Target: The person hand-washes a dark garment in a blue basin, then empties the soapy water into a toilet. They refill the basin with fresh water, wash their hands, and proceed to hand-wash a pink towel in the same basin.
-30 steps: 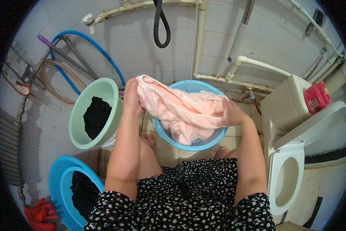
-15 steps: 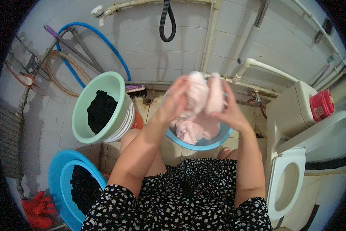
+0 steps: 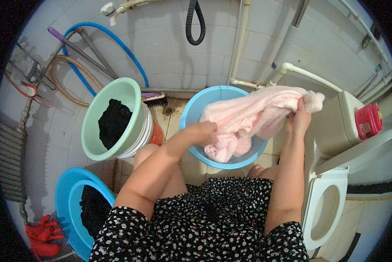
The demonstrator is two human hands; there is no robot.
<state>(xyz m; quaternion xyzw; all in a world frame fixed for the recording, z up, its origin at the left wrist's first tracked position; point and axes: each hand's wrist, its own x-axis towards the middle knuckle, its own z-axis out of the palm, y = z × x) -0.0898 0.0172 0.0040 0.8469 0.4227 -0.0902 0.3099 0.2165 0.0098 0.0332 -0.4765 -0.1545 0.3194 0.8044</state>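
Note:
A soft, fleecy pink cloth (image 3: 248, 109) is stretched across a light blue basin (image 3: 196, 102) on the floor in front of me. Its right end is bunched in my right hand (image 3: 300, 121), raised past the basin's right rim near the toilet tank. My left hand (image 3: 203, 133) is closed on the cloth's near left part, low over the basin; its fingertips are partly hidden. Folds of the same cloth droop into the basin between my hands. Whether it is a garment or a towel, I cannot tell.
At left, a pale green basin (image 3: 137, 98) with black clothing (image 3: 114, 124) rests on a white bucket (image 3: 139, 139). Blue basins (image 3: 65, 196) hold more black clothing. Red gloves (image 3: 44, 236) lie beside them. A toilet (image 3: 307, 209) stands at right, with a brush (image 3: 154, 98) by the wall.
The cloth was gathered up between both hands over the basin; now it is spread sideways. My right hand has moved right and up with one end, and my left hand has come down nearer me.

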